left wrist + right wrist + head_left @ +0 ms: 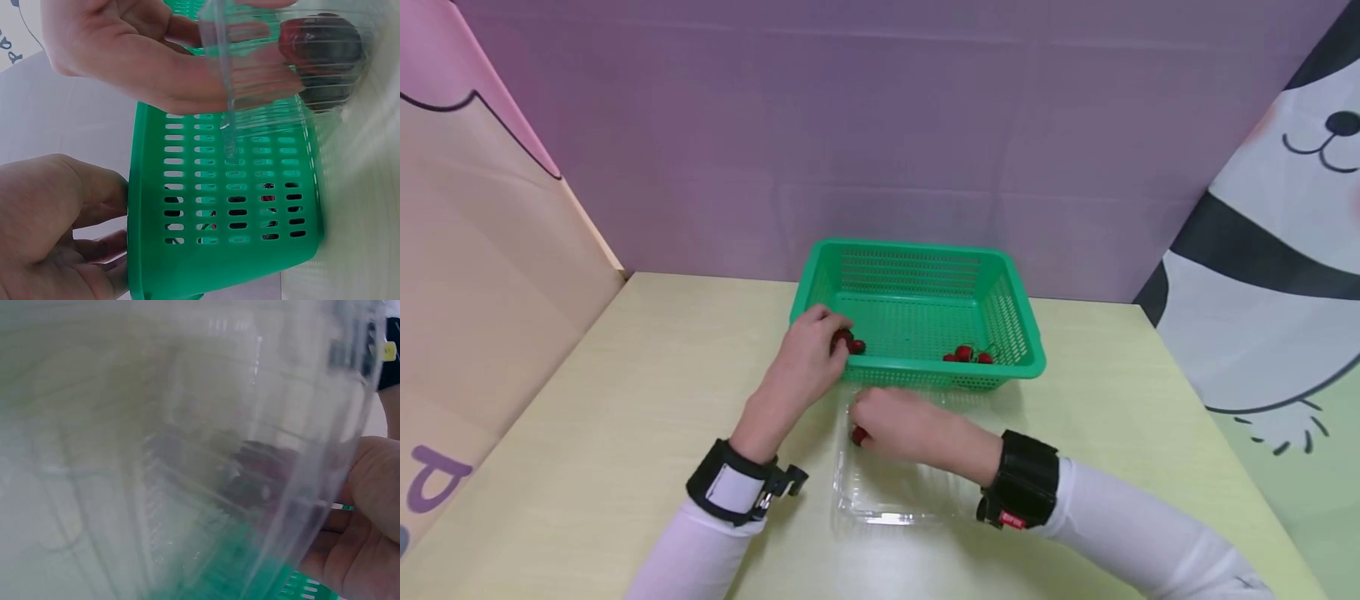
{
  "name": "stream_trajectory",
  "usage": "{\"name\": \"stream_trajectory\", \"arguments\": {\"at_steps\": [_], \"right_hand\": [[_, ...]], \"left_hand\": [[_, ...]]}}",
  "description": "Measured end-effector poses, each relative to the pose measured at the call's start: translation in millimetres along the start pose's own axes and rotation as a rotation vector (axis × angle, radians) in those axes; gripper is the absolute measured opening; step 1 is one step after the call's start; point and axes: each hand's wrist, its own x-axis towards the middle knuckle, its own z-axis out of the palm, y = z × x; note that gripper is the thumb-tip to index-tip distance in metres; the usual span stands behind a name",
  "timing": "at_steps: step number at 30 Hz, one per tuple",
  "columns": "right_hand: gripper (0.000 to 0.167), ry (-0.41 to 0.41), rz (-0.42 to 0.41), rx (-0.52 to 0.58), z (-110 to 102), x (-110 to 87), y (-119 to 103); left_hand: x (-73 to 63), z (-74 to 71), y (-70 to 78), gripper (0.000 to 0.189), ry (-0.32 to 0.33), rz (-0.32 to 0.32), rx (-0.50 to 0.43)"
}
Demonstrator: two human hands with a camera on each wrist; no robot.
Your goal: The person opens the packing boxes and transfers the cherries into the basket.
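My left hand (811, 350) reaches over the front left of a green basket (917, 365), thumb and fingers around a dark red cherry (842, 337). Another cherry (858, 347) lies beside its thumb. In the left wrist view, the basket's side wall hides these fingertips. Inside a clear plastic box (880, 504) in front of the basket, my right hand (895, 423) is lowered with bent fingers. Its thumb and fingers sit at either side of a dark cherry (322, 44) low in the box, with a second cherry (328, 92) against it.
Several red cherries with green stems (966, 355) lie in the basket's front right corner. The pale wooden table (685, 375) ends at a purple backdrop (895, 125) just behind the basket. Printed cloths stand at both sides.
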Motion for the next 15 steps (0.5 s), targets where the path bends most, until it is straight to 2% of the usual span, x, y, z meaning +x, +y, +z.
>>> {"name": "stream_trajectory", "arguments": {"at_steps": [5,15], "right_hand": [[0.020,0.003,-0.005,-0.078,4.1,1.0,-1.4],[0.017,0.006,0.005,-0.123,6.3,0.9,-2.8]], "left_hand": [[-0.5,-1.1,0.7,0.023,-0.014,-0.001,-0.006],[-1.0,-0.9,1.2,0.022,-0.031,-0.015,-0.002]]}}
